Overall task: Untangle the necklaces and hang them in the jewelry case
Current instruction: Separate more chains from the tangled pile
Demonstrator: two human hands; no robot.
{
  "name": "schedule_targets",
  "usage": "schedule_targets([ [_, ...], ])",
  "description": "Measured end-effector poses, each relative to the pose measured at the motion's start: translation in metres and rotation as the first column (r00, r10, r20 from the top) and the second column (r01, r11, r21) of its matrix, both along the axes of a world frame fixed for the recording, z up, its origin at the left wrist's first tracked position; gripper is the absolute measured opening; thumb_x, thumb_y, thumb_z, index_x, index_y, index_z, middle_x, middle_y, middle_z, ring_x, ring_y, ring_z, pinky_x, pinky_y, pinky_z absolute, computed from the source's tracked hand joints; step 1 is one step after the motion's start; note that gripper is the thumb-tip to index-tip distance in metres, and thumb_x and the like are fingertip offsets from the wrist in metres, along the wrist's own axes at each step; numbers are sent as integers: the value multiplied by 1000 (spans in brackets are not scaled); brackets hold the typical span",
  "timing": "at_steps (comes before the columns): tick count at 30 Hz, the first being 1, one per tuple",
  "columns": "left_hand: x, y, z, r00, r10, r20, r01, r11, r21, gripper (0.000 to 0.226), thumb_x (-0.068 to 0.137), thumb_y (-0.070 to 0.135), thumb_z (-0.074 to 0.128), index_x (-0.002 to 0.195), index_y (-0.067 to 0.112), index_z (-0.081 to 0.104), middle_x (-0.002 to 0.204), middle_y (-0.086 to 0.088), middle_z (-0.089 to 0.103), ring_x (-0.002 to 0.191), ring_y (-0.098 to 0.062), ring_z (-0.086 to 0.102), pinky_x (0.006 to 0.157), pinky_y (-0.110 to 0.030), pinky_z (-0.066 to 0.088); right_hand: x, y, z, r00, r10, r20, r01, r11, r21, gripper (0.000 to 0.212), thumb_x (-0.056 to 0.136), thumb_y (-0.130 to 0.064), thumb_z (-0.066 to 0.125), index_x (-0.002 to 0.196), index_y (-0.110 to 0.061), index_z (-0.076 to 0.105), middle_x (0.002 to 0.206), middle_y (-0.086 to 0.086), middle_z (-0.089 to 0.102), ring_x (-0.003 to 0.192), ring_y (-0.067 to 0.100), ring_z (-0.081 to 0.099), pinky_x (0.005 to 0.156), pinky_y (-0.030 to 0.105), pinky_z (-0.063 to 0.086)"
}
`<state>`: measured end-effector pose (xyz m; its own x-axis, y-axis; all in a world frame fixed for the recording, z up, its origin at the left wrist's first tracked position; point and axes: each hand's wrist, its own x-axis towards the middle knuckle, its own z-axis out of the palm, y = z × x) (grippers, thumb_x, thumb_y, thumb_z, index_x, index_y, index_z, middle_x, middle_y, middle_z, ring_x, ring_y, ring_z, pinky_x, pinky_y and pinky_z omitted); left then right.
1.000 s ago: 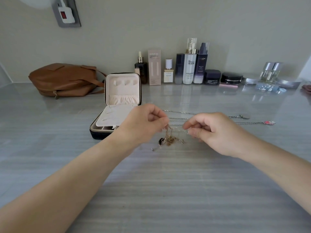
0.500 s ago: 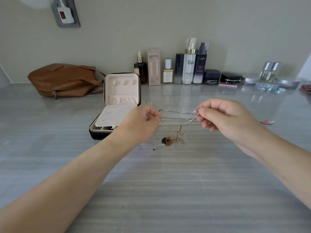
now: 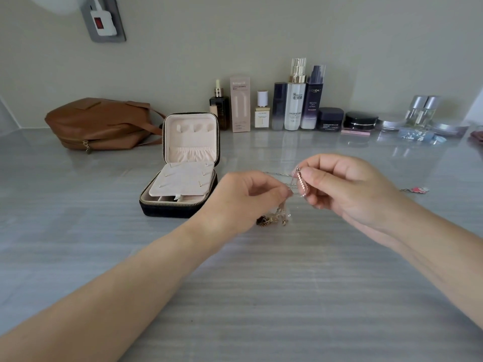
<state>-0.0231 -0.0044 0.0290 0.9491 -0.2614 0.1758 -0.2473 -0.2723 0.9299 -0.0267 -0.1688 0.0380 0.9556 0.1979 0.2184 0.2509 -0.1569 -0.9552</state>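
Observation:
A tangle of thin gold and silver necklaces (image 3: 274, 218) hangs just above the grey table, its pendants bunched below my fingers. My left hand (image 3: 245, 199) pinches the chains at their top. My right hand (image 3: 347, 192) pinches a pink beaded bar pendant (image 3: 302, 182) upright between thumb and forefinger, close beside the left fingertips. A silver chain runs behind both hands toward a red pendant (image 3: 418, 189) lying on the table to the right. The dark jewelry case (image 3: 180, 205) stands open left of my hands, its cream lid upright with three hooks and an elastic pocket.
A brown leather bag (image 3: 99, 124) lies at the back left. Several cosmetic bottles and jars (image 3: 295, 105) line the back wall, with glass bottles and round tins (image 3: 420, 118) farther right. A wall socket with a white plug (image 3: 103, 19) is above.
My right hand lifted away to the right, stretching the chains, then came back toward my left hand, now holding the pink bar pendant upright. The tangle has shifted slightly.

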Motion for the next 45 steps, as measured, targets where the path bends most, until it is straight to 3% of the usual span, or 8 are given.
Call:
schedule_targets([
  [10,5,8,1,997,43,-68,-48,997,-69,15,86,17,59,75,22,68,64,13,71,68,2,65,58,-13,44,3,-2,0,997,-76,-9,76,995,66,24,90,-9,50,74,-17,65,65,-5,61,57,8,51,53,22,38],
  [15,5,8,2,995,71,-69,-77,994,-83,19,87,19,58,70,21,67,78,3,72,73,-5,65,65,-22,45,2,-2,1,994,-39,-101,54,987,154,24,93,-9,43,76,-13,59,69,3,69,57,13,60,51,23,39],
  [18,7,9,2,993,79,-92,-87,992,-90,22,88,19,57,68,21,66,72,8,72,71,-6,65,65,-23,45,3,-1,-1,994,-28,-107,45,986,162,25,93,-9,42,74,-14,59,59,-2,63,53,11,55,51,23,37],
  [25,8,9,2,988,59,-145,-70,995,-72,20,89,21,55,73,19,66,59,8,69,59,-2,63,67,-25,45,3,1,-1,993,12,-119,20,966,259,28,92,-5,40,72,-11,58,72,2,71,58,13,61,52,23,40],
  [31,5,5,-2,990,-31,-139,23,998,-54,18,91,19,51,81,21,66,54,8,61,62,-12,56,60,-18,45,2,1,-2,993,67,-101,-35,958,286,23,95,-12,38,79,-11,56,77,5,70,59,16,60,51,24,40],
  [36,3,6,-2,986,-100,-136,93,994,-59,15,91,18,51,91,14,66,59,6,60,53,-6,56,55,-12,44,4,-2,-2,992,73,-105,-41,959,279,25,96,-12,36,77,-14,52,62,3,65,55,15,56,53,25,39],
  [41,4,8,-2,991,-77,-107,79,997,22,7,81,13,66,79,20,67,62,2,61,59,-11,54,70,-36,41,5,-4,-6,996,55,-68,-35,962,271,24,95,-14,38,77,-16,53,52,-1,55,52,15,46,51,25,36],
  [45,6,10,-3,993,-39,-109,42,999,26,6,80,11,67,77,17,68,61,4,63,51,-4,53,66,-35,40,6,-4,-6,1000,-1,-22,6,973,230,22,95,-13,40,79,-15,55,47,-4,52,53,12,44,55,23,37],
])
